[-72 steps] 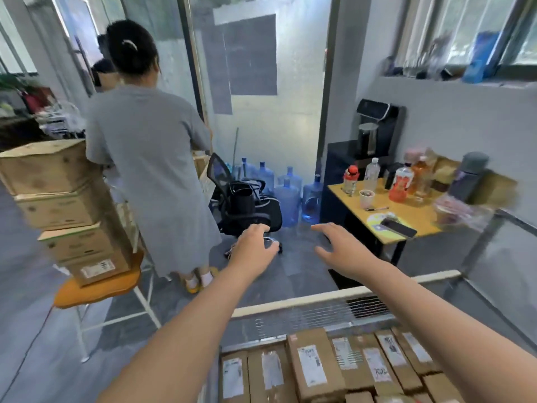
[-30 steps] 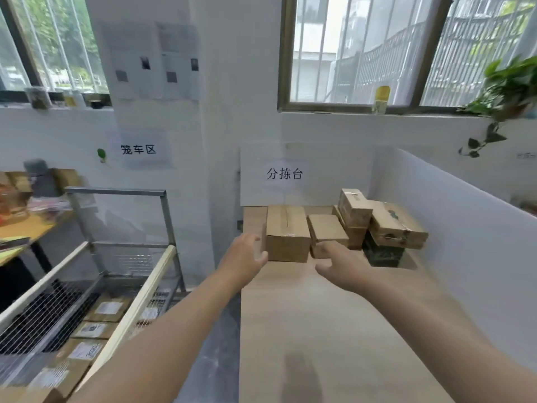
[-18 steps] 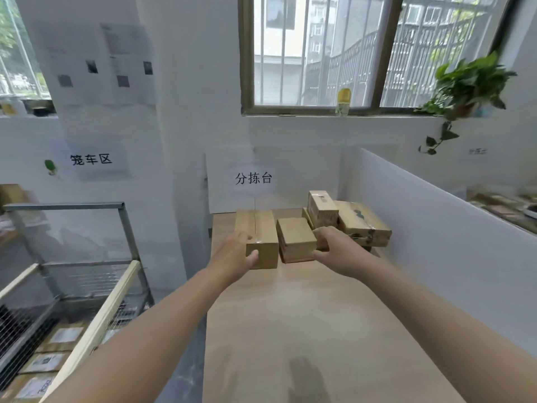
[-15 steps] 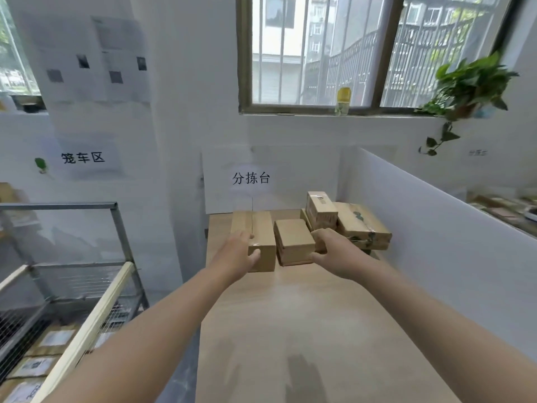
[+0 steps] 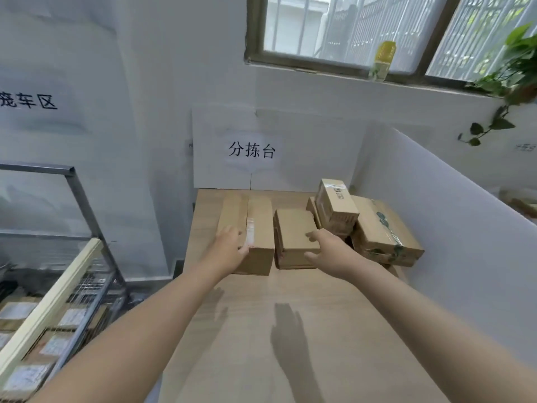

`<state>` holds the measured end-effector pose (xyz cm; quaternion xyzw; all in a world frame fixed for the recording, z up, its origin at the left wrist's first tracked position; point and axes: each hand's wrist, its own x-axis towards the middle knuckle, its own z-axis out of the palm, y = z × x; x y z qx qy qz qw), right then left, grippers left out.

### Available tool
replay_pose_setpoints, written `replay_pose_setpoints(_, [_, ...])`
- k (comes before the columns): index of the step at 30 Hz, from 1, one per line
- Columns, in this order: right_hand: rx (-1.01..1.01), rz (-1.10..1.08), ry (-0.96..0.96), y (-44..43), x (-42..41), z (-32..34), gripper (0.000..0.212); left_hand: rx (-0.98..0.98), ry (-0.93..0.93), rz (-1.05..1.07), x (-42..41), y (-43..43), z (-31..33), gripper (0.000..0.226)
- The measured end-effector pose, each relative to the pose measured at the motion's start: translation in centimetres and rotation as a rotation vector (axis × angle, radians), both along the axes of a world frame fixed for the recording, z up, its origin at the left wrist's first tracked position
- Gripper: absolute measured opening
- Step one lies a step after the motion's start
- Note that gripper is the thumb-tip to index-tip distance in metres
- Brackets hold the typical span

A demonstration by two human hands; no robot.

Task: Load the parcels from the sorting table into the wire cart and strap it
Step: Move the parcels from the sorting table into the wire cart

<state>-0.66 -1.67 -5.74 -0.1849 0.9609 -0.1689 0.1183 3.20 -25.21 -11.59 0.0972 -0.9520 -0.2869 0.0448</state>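
Cardboard stack [image 5: 380,228] just right of small box [image 5: 290,228]; wire cart [image 5: 87,210] left of table [image 5: 247,373].

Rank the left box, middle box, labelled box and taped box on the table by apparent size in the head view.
1. Left box and taped box: alike, no ranking between them.
2. Middle box, partly behind the right hand.
3. Labelled box: slightly smaller, though it sits farther back.

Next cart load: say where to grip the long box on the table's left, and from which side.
Probably take the long box by its short near end and free left flank, coming from the front-left: it lies flat, lengthwise away from you, and the small box crowds its right flank.
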Motion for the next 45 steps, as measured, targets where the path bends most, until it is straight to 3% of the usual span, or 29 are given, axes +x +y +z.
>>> replay_pose_setpoints(16, [0.005,-0.003,-0.197,-8.4,-12.7,-12.2,0.056,-0.011,-0.209,0.146,-8.0,-5.8,-10.2,0.039])
replay_pose_setpoints(21, [-0.106,-0.127,-0.286,-10.9,-18.4,-14.8,0.030,0.063,-0.238,0.234,-11.1,-7.5,-13.0,0.050])
replay_pose_setpoints(22, [-0.137,-0.149,-0.315,-11.4,-19.1,-15.5,0.033,0.089,-0.248,0.248,-11.8,-7.9,-13.6,0.051])
replay_pose_setpoints(26, [-0.334,-0.240,-0.441,-13.1,-20.5,-19.0,0.086,0.342,-0.214,0.362,-14.4,-9.2,-15.7,0.055])
replay_pose_setpoints(27, [-0.397,-0.280,-0.472,-13.3,-20.5,-19.8,0.090,0.426,-0.202,0.394,-14.8,-9.4,-16.0,0.055])
replay_pose_setpoints(30, [-0.552,-0.400,-0.535,-13.0,-20.2,-21.9,0.089,0.625,-0.202,0.439,-15.1,-9.8,-16.8,0.053])
replay_pose_setpoints(34, [-0.678,-0.454,-0.573,-12.9,-19.4,-22.8,0.090,0.658,-0.199,0.433,-14.7,-10.0,-16.9,0.051])
replay_pose_setpoints(39, [-0.668,-0.401,-0.527,-11.8,-17.0,-22.2,0.079,0.824,-0.170,0.481,-10.6,-8.5,-15.9,0.034])
replay_pose_setpoints(41, [-0.677,-0.387,-0.533,-10.7,-14.8,-22.2,0.064,0.892,-0.161,0.524,-7.3,-7.3,-15.9,0.028])
replay_pose_setpoints(45, [-0.701,-0.367,-0.574,-8.3,-8.7,-22.1,0.053,0.981,-0.131,0.598,-0.8,-4.3,-16.0,0.032])
